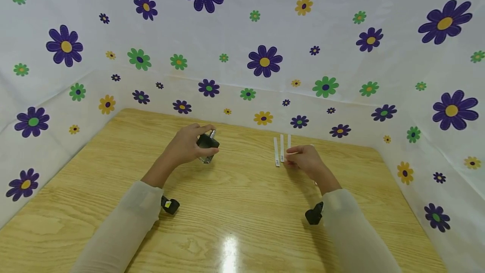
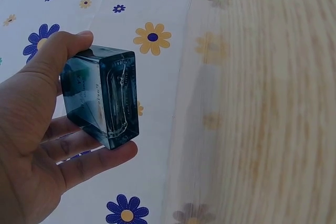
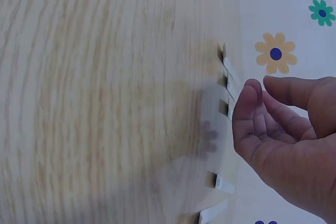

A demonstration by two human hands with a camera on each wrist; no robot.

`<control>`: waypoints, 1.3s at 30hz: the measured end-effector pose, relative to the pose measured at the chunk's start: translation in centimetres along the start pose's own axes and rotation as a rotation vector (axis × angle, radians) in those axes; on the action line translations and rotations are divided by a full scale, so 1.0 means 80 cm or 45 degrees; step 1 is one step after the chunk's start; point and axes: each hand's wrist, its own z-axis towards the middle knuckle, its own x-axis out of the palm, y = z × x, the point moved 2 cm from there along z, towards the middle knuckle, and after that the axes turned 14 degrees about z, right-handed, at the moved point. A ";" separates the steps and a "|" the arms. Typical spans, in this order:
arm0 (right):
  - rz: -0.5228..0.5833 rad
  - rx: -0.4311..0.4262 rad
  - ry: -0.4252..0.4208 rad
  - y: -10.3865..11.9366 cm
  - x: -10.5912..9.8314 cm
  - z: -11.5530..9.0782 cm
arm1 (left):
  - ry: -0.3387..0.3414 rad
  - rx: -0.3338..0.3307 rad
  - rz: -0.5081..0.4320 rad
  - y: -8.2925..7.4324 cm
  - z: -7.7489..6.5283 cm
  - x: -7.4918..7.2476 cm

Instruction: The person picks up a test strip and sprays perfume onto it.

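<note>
A dark glass perfume bottle (image 1: 206, 143) with a silver spray neck is gripped by my left hand (image 1: 185, 144), tilted and raised off the table. Its clear rectangular base (image 2: 122, 98) faces the left wrist camera, held between the thumb and the fingers. My right hand (image 1: 308, 163) is over several narrow white paper strips (image 1: 276, 153) with small printed ends. Its thumb and forefinger come close together with a slight gap, and nothing shows between them in the right wrist view. One nearby strip (image 3: 224, 183) lies apart from the others; the hand hides some strips in the head view.
The wood-grain table (image 1: 227, 197) runs back to a white sheet (image 1: 235, 24) printed with flowers, which also rises at both sides. Black wrist cameras (image 1: 170, 205) hang below both sleeves. Light glares on the table's front part.
</note>
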 end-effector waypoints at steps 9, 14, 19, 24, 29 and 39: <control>-0.106 -0.093 0.062 0.001 -0.022 -0.011 | -0.003 -0.009 0.006 0.002 0.001 0.001; -0.123 -0.105 0.059 -0.001 -0.037 -0.018 | -0.001 -0.016 0.013 0.003 0.002 0.003; -0.157 -0.089 0.054 -0.005 -0.050 -0.026 | 0.030 -0.029 0.004 0.001 0.002 0.000; -0.187 -0.102 0.065 -0.010 -0.063 -0.032 | 0.055 -0.045 -0.009 0.001 0.002 0.000; -0.197 -0.110 0.072 -0.016 -0.074 -0.037 | 0.055 -0.043 -0.015 0.002 0.002 0.000; -0.279 -0.090 0.064 -0.021 -0.087 -0.050 | 0.035 -0.022 -0.010 0.005 0.002 0.004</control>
